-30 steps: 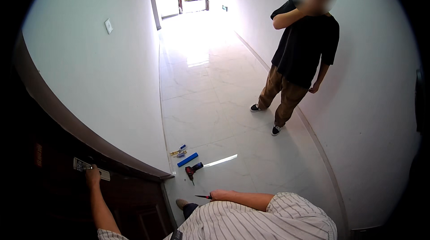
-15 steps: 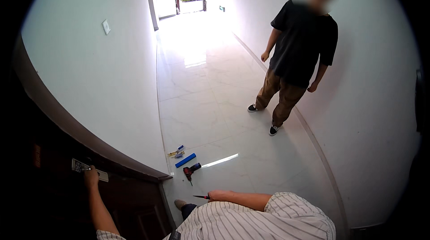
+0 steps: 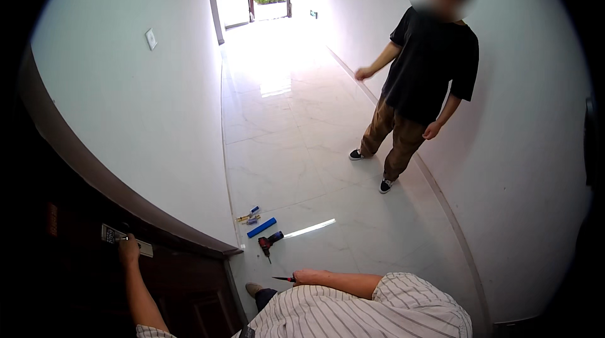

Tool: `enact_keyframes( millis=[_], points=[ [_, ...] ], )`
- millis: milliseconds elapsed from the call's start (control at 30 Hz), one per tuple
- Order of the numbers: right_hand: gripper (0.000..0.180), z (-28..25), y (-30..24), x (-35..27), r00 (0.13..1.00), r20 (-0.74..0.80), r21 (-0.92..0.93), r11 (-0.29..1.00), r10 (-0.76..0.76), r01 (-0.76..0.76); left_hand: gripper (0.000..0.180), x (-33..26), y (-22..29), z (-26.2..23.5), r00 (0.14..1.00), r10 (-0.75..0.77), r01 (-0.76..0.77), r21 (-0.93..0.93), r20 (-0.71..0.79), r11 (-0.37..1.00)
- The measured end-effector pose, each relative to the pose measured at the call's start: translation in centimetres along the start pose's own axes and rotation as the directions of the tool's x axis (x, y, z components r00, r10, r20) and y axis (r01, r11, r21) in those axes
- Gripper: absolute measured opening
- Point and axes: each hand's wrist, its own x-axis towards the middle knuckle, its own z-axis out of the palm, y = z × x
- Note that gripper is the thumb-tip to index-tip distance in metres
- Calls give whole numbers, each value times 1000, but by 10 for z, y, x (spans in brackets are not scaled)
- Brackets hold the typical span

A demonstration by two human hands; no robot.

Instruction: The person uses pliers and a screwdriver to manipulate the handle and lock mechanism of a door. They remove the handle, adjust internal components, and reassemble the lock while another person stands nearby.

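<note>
The left hand (image 3: 128, 251) is raised against the dark wooden door (image 3: 75, 275), fingers closed on the small metal lock plate (image 3: 126, 239) set in the door's edge; the grip is seen only from behind, so whether the plate is pinched or merely pressed cannot be told. The right hand (image 3: 307, 277) is held low, to the right of the left hand, wrapped around the handle of a screwdriver (image 3: 283, 279) whose dark tip points toward the door. Compared with a second ago, both hands are found in the same places, with the plate kept under the left and the screwdriver kept in the right; the work at the lock is therefore judged to be paused or steady, not advanced. What has changed is the second person (image 3: 422, 92) standing well beyond the hands by the right wall: an arm previously lifted to the head is now lowered and held out from the body. On the white tiled floor (image 3: 315, 149), just beyond the right hand, a red and black drill (image 3: 270, 242), a blue bar-shaped tool (image 3: 261, 227) and a few small brass and blue parts (image 3: 249, 215) are laid. No box, tray or other container is seen; the parts lie loose on the tiles.
</note>
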Motion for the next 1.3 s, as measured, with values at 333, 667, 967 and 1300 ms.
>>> enact_keyframes(
  millis=[333, 667, 967, 1300],
  points=[
    [40, 8, 8, 8, 1000, -18, -3, 1000, -15, 14, 58, 1, 1, 1, 1000, 9, -9, -8, 10, 1000],
    [45, 10, 6, 8, 1000, -8, 0, 1000, -15, 15, 57, 28, -25, 17, 997, 59, -60, -20, -40, 998],
    [42, 8, 11, 8, 1000, -29, 21, 1000, -9, 10, 58, 18, -9, 15, 1000, 20, -19, 6, -22, 1000],
    [41, -61, -31, 16, 952, -302, 196, 981, 48, 13, 39, 33, -20, 37, 1000, 9, -9, -17, -10, 1000]
  ],
)
